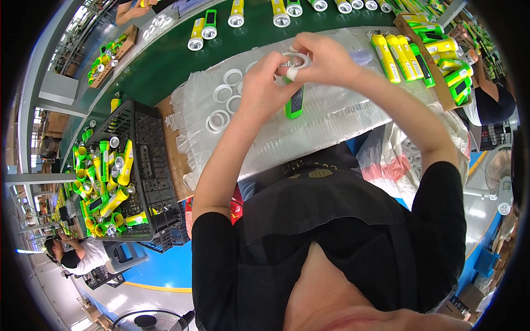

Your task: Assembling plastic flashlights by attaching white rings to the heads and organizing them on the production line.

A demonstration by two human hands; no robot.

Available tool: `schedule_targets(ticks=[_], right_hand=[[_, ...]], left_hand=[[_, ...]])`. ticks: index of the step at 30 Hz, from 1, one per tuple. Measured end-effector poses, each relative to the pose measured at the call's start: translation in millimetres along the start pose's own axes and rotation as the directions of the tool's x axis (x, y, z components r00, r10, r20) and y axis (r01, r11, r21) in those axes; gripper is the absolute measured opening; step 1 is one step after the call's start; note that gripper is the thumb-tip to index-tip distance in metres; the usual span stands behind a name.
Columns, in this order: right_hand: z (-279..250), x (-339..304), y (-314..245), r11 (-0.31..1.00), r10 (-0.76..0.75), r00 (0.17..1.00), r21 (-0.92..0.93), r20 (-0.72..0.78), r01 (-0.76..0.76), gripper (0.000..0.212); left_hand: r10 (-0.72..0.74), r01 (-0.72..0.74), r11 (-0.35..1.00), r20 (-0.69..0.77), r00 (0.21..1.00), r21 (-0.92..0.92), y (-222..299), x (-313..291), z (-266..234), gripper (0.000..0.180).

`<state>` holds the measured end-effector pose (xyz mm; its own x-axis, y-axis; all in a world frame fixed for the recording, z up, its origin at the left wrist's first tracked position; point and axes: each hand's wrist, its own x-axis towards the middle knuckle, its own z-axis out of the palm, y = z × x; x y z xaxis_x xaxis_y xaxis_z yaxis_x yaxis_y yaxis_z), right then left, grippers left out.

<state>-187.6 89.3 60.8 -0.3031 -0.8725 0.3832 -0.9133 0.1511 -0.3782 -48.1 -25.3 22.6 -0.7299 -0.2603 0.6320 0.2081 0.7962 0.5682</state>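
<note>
Both hands meet over a padded, plastic-covered mat [259, 144] on the bench. With curled fingers, my right hand [324, 59] grips a white ring [300, 57] at the head end of a green flashlight. My left hand [264, 83] closes in from the other side, around the flashlight's head. The body of this green flashlight [296, 103], with its dark panel, shows below the fingers; its head is mostly hidden. A white band wraps my right thumb. Beside my left hand lie several loose white rings [222, 93] on the mat, some overlapping.
At left, a black crate [149, 171] stands near a heap of yellow and green flashlights [105, 182]. Finished-looking yellow flashlights [386, 58] lie right of the mat, beside a filled cardboard box [436, 83]. More flashlights [236, 14] line the green bench [160, 71]. Co-workers sit nearby.
</note>
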Motion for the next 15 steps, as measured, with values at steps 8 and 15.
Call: schedule_targets(ticks=[8, 15], right_hand=[[118, -81, -34, 0.700, 0.337, 0.933, 0.696, -0.128, -0.157, 0.063], [42, -83, -60, 0.033, -0.400, 0.837, 0.918, 0.374, -0.395, 0.035]], left_hand=[[-0.207, 0.167, 0.816, -0.011, 0.978, -0.554, -9, -12, 3, 0.046], [0.242, 0.025, 0.497, 0.166, 0.956, -0.868, 47, -14, -52, 0.029]])
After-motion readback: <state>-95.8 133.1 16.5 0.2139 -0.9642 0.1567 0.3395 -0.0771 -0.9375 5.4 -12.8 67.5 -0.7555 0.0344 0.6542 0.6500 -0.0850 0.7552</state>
